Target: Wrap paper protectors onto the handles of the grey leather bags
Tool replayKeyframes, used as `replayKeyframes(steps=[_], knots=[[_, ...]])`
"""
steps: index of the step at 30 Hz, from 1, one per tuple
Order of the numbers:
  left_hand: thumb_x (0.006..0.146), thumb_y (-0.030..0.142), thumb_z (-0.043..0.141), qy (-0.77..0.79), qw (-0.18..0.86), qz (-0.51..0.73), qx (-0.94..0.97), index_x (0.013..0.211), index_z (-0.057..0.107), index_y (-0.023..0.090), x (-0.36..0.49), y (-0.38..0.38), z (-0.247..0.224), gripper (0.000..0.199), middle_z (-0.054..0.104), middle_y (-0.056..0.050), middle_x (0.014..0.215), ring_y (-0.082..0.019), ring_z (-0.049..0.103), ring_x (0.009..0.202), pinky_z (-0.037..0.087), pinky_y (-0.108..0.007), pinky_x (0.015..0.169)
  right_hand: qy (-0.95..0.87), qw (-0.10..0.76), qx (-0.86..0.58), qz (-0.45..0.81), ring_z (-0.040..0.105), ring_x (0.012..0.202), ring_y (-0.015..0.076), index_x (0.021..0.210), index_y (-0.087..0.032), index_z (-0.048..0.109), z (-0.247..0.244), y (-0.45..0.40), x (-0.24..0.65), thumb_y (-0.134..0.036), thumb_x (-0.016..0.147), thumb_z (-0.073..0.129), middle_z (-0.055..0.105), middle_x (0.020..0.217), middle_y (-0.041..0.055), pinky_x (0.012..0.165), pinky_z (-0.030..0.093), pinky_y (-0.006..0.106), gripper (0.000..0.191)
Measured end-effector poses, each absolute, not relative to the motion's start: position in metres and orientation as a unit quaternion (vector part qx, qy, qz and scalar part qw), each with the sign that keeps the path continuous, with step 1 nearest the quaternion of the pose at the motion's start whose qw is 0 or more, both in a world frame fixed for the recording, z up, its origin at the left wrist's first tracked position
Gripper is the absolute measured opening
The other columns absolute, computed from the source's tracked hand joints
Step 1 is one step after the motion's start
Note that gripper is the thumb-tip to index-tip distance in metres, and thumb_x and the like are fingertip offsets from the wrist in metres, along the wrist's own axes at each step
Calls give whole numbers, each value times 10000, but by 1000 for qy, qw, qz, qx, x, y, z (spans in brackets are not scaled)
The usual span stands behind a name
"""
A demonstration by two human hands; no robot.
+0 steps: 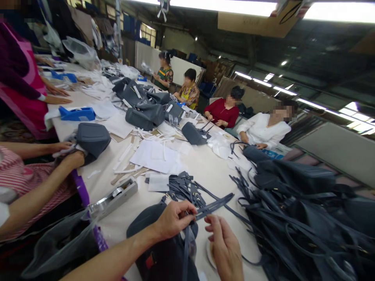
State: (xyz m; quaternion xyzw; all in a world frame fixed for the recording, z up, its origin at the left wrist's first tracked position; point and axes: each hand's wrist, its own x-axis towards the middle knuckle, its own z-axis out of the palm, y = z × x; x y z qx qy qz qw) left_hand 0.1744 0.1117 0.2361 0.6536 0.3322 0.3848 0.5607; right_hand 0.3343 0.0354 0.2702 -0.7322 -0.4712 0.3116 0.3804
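My left hand point(177, 218) pinches a thin dark strap point(186, 249) that hangs down over a dark bag point(149, 224) at the table's near edge. To its right, my right hand point(224, 244) is raised with its fingers curled; thumb and forefinger are near each other, and nothing clear shows between them. Several dark straps point(215, 205) lie just beyond both hands, beside a bundle of short straps with small buckles point(187, 187). A round pale object point(210, 253) is partly hidden behind my right hand.
A large pile of dark bags and straps point(295, 207) covers the right side. A metal tape dispenser point(114, 197) stands at left, near a co-worker's hands point(74, 158) on a bag. White papers point(155, 156) and more bags point(146, 115) lie farther back; several people sit around the table point(216, 175).
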Motion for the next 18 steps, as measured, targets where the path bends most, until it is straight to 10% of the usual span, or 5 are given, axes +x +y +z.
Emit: replayKeyframes(steps=[3, 8, 12, 15, 18], knots=[[776, 160, 554, 293, 542, 395, 681, 851, 690, 132, 177, 112, 230, 158, 669, -27, 723, -100, 492, 568, 360, -205, 537, -536, 296, -760, 220, 652, 778, 264, 951, -243, 680, 285, 74, 321, -570, 838, 477, 719, 843, 77, 671, 462, 334, 401], [768, 172, 575, 259, 537, 402, 695, 787, 653, 145, 181, 116, 222, 84, 605, -8, 672, -123, 511, 621, 390, -222, 588, -600, 212, -733, 240, 572, 637, 198, 506, -221, 517, 302, 133, 302, -351, 742, 586, 595, 576, 34, 616, 407, 301, 278], [889, 300, 483, 260, 601, 439, 615, 1004, 563, 163, 181, 124, 220, 196, 633, -27, 812, -115, 522, 649, 411, -230, 627, -532, 287, -751, 264, 598, 609, 175, 723, -202, 546, 321, 128, 310, -394, 811, 499, 611, 653, 32, 565, 453, 281, 216], [933, 330, 398, 291, 626, 460, 558, 979, 493, 178, 182, 132, 218, 184, 600, -5, 760, -91, 463, 572, 381, -215, 577, -372, 456, -685, 429, 539, 430, 130, 914, -213, 511, 329, 78, 307, -544, 825, 515, 593, 615, -22, 408, 422, 235, 343], [922, 320, 413, 293, 629, 460, 554, 929, 481, 183, 185, 137, 217, 152, 561, 13, 728, -80, 437, 545, 361, -208, 551, -199, 421, -543, 699, 306, 275, 40, 914, -207, 558, 309, 18, 287, -576, 783, 627, 561, 550, -56, 287, 259, 174, 398]])
